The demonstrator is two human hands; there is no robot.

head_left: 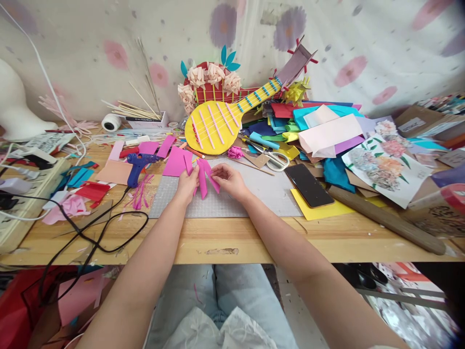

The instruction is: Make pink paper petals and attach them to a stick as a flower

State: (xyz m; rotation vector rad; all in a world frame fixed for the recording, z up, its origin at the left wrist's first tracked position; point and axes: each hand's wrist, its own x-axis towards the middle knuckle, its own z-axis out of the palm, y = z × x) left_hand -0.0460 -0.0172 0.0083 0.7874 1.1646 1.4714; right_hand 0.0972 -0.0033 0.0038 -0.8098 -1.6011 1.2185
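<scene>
My left hand (188,184) is closed around the base of a paper flower with long magenta petals (202,183), over the grey cutting mat (261,194). The petals spread out between my hands. With its fingertips my right hand (230,181) pinches one petal on the right side. Just behind my left hand lies a square magenta paper sheet (176,161). A rolled magenta paper flower (235,152) rests at the mat's back edge. Scissors with white handles (278,161) lie on the right of it.
A yellow paper lute (212,128) leans at the back. To the left are a blue glue gun (136,167), its looping black cord, and a power strip (32,203). On the right are a phone (308,185), a wooden stick (387,219) and piled coloured paper (330,133).
</scene>
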